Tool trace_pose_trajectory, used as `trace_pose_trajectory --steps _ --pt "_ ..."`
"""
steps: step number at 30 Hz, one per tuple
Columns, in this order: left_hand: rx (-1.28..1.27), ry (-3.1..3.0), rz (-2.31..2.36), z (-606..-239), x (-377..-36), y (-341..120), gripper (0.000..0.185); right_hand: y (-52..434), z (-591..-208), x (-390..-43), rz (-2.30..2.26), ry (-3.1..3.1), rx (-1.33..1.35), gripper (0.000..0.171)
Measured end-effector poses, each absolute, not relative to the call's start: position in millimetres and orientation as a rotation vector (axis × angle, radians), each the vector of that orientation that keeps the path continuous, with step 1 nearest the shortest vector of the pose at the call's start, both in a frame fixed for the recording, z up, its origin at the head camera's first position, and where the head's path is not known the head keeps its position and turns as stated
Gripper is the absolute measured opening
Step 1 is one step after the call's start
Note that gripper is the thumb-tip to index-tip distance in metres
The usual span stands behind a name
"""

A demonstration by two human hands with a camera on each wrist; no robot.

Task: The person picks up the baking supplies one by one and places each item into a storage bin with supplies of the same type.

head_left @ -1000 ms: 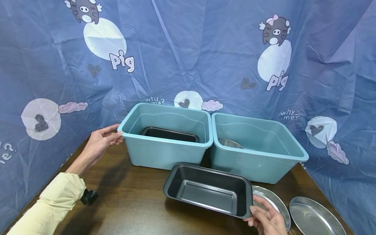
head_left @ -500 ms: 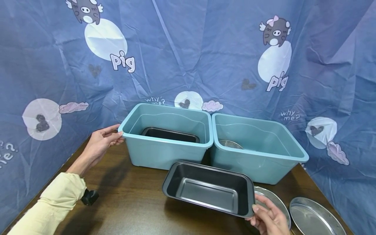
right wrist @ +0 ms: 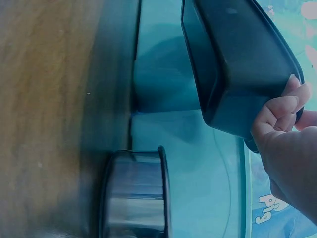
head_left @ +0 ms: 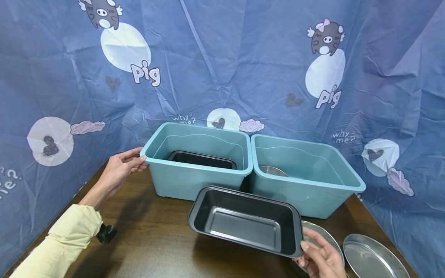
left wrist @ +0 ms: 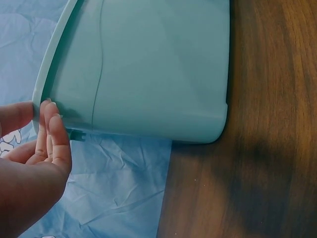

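Observation:
A black loaf pan [head_left: 243, 222] hangs above the table in front of two teal bins, tilted so its inside faces the head camera. My right hand [head_left: 321, 253] pinches the pan's right end by the rim; the right wrist view shows the thumb and curled fingers on the edge of the loaf pan [right wrist: 247, 64]. At the near left corner of the left bin [head_left: 194, 181], my left hand [head_left: 119, 170] grips the rim between thumb and fingers, seen close in the left wrist view on the teal bin [left wrist: 158, 74]. Inside that bin lies another dark pan [head_left: 203, 159].
Beside it stands the right teal bin [head_left: 306, 193], with a round metal pan [head_left: 273, 171] partly visible inside. Two round metal pans rest on the wooden table [head_left: 156, 239] at the right: one pan [head_left: 330, 239] partly behind my right hand, the other pan [head_left: 375, 255] further right. A patterned blue cloth [head_left: 222, 58] hangs behind.
The loaf pan has risen slightly towards the bins, its left end most. My right hand has shifted a little to the right with it. My left hand stays on the bin rim.

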State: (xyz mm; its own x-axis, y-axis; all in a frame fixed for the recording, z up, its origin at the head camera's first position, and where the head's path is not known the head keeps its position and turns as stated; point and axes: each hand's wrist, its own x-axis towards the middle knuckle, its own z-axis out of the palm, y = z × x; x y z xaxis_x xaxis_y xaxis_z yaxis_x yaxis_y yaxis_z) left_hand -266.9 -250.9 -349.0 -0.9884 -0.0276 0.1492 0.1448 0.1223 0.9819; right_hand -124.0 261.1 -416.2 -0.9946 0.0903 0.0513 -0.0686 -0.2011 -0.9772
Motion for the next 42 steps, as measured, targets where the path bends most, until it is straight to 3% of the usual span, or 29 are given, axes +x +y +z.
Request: trace_pose_trajectory --steps 8,27,42 --pt "-0.123 -2.249 -1.994 -349.5 -266.7 -251.5 0.062 259.5 -407.0 -123.6 2.360 -1.932 -0.022 0.034" --pt "-0.134 -2.218 -2.029 -350.9 -267.1 -251.6 0.061 252.6 -393.6 -136.9 2.498 -1.626 0.564 0.045" --pt "-0.140 -2.205 -2.036 -350.3 -267.1 -251.8 0.060 244.3 -371.0 -151.6 2.480 -1.627 0.449 0.038"
